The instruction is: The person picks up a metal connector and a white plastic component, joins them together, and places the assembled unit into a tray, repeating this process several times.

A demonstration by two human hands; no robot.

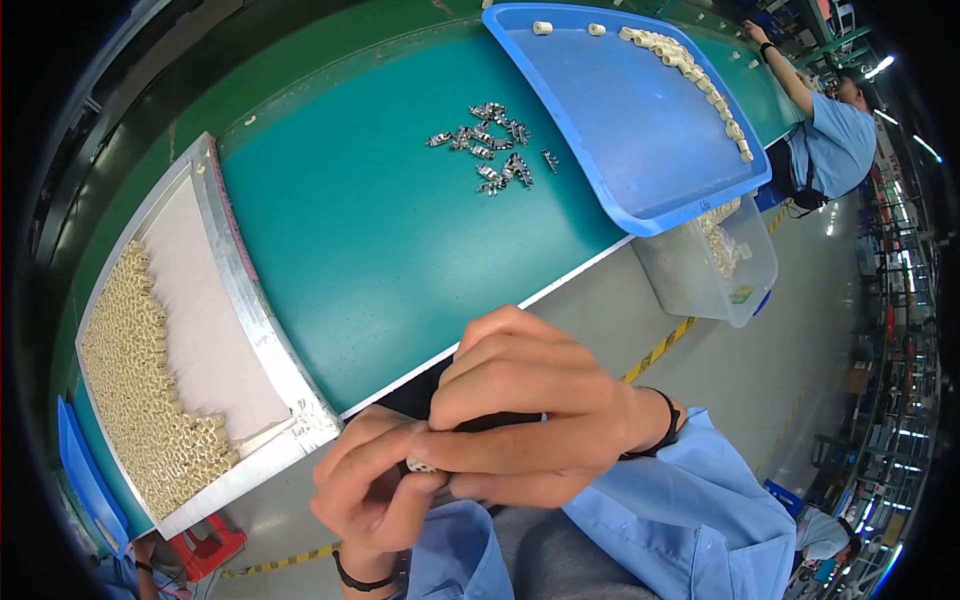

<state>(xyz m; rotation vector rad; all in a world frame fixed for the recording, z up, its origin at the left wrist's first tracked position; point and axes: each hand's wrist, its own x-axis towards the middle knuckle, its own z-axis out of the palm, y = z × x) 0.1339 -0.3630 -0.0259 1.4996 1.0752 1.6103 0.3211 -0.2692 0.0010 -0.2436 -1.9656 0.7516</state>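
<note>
Close to my body, below the bench edge, both hands meet. Between thumb and fingertips, my left hand (372, 485) pinches a small round cream piece (420, 465) with dark holes in its end face. My right hand (535, 415) is closed, its fingers bent and its fingertips against the same piece; whatever else it grips is hidden. On the green bench top (350, 260) lies a loose cluster of small shiny metal clips (485, 140). A white-lined, metal-edged tray (215, 300) at left holds many small cream pieces (135, 370) in packed rows.
A blue tray (630, 110) at the far right holds a curved row of cream cylinders (690, 70). Beneath its corner stands a clear plastic bin (705, 265) with pale parts. Another person (840, 140) works farther along the bench. A red stool (207, 548) sits at lower left.
</note>
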